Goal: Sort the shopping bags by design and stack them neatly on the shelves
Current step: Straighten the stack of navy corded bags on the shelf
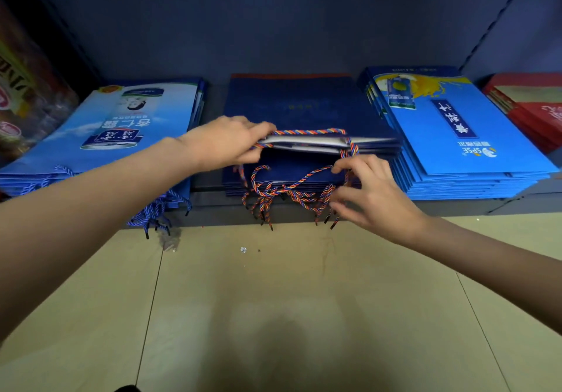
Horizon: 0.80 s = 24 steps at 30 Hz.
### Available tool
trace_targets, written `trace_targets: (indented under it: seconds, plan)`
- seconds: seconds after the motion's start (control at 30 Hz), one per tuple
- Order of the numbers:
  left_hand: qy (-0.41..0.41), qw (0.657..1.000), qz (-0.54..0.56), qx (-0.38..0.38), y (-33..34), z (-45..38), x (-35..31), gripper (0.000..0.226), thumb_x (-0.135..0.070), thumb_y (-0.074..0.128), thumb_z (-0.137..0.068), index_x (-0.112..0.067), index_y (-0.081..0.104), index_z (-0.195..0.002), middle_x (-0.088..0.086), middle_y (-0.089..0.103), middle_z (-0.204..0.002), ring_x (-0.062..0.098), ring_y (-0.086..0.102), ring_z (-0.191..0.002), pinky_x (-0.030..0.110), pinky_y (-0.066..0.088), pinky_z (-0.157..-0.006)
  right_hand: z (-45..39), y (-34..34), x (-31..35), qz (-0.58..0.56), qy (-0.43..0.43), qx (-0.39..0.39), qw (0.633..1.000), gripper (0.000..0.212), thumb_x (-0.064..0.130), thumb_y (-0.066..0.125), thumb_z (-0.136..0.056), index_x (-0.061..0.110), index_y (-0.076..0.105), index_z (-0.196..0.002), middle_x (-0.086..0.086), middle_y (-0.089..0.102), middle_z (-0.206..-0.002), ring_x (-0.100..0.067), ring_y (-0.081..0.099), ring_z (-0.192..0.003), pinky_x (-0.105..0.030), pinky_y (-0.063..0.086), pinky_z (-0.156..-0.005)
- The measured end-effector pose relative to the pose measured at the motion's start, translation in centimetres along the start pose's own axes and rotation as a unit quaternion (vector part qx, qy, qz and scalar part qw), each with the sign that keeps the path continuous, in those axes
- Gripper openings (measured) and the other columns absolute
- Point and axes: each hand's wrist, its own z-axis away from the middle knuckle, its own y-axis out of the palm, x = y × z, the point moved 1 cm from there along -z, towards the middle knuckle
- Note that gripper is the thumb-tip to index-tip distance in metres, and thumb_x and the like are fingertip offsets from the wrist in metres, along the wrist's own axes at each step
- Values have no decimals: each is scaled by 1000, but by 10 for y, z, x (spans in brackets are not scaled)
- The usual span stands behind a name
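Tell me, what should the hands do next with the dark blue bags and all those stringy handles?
Probably tuck the loose cords in. The left hand holds the top dark blue bag raised by its handle, the right hand pinches a cord, and many cords dangle over the shelf edge. Then lower the bag flat.

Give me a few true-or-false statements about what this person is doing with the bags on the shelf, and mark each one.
1. The left hand grips the top of the dark navy bag stack. True.
2. The right hand lies flat on the floor. False: it pinches the multicoloured rope handles hanging over the shelf edge.
3. The navy stack lies between two lighter blue bag stacks, left and right. True.
4. Red bags lie at the far left. False: they lie at the far right.
5. The navy stack's handles are plain white. False: they are twisted red, blue and yellow.
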Motion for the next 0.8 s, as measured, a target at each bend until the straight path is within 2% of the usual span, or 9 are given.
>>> trace_targets:
  seconds: [0.07,0.17,0.23,0.3,0.37,0.47,0.6,0.7,0.8]
  plan:
    - [28,997,8,-72,-6,2,6,43,-22,47,-92,0,46,-129,24,63,-98,40,57,-92,51,49,-78,-14,2,0,48,-23,-34,998,18,21,54,-85,14,69,-94,-10,52,-108,-26,41,-96,-38,29,-82]
    - [36,996,11,-78,-10,1,10,41,-17,53,-92,4,47,-128,27,62,-99,42,57,-92,54,49,-77,-38,18,10,173,-82,-21,981,37,7,45,-80,13,67,-109,-11,58,-90,-26,39,-84,-39,27,-72]
    - [35,997,7,-62,-8,0,9,44,-18,52,-93,1,44,-132,25,61,-108,40,54,-100,53,46,-83,-44,31,19,236,-88,2,968,43,8,36,-79,12,68,-108,-9,58,-81,-27,44,-81,-38,25,-68]
    - [27,999,-1,-47,-5,0,9,46,-22,48,-95,-2,40,-136,22,58,-116,38,51,-106,52,43,-87,-48,37,27,270,-82,34,959,29,10,49,-76,11,71,-94,-5,59,-71,-26,53,-75,-36,24,-67]
    - [19,998,4,-54,-7,-1,10,45,-23,46,-96,-2,39,-136,21,58,-116,37,51,-107,52,42,-87,-56,36,28,242,-59,61,966,14,6,72,-61,9,65,-73,-3,54,-56,-25,54,-65,-35,23,-66]
    - [21,993,18,-112,-13,-2,16,46,-30,38,-95,-2,45,-131,22,61,-108,39,54,-98,53,46,-81,-60,26,26,17,78,-12,997,12,9,69,-71,10,56,-72,-3,55,-49,-25,56,-52,-35,29,-65]
    - [11,987,32,-155,-24,-6,25,39,-21,48,-97,-1,46,-130,23,60,-108,40,55,-95,52,46,-82,-57,-7,29,-349,265,-85,895,14,5,57,-90,14,58,-100,2,69,-81,-10,65,-70,-22,49,-72]
    - [18,984,-3,-178,-27,-6,28,43,-29,40,-97,-2,47,-129,21,61,-109,40,58,-94,49,47,-80,-56,0,18,-223,180,79,955,62,-2,51,-89,11,29,-145,-8,42,-144,-18,43,-130,-31,36,-107]
    - [29,985,-21,-169,-23,-3,23,59,-39,24,-90,-1,50,-127,20,62,-106,39,59,-92,49,48,-76,-65,19,10,-53,159,272,948,90,-9,44,-83,18,-9,-150,-8,15,-157,-33,32,-134,-42,38,-100]
